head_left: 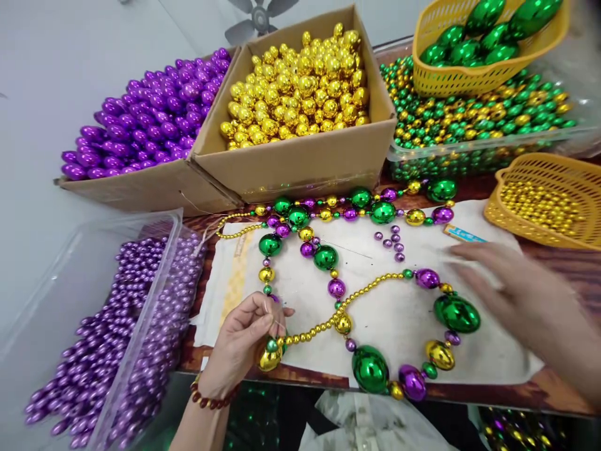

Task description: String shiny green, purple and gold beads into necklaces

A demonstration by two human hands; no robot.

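Observation:
My left hand (253, 332), with a beaded bracelet on its wrist, pinches a thin clear thread (277, 316) at the front left of the white cloth. Just below its fingers lies one end of a bead strand (317, 329), with green and gold beads there. Small gold beads lead on to large green, purple and gold ones in a curve across the cloth. Over the right side of the cloth is my right hand (511, 300), smeared by motion, near the strand's green and purple beads. Whether its fingers hold anything cannot be made out.
Cardboard boxes of purple beads (154, 119) and gold beads (295, 88) stand behind. At left is a clear bin (176, 232) of small purple beads. Yellow baskets (498, 213) hold beads at right. Another strand (382, 213) and loose purple beads (395, 238) lie on the cloth (300, 288).

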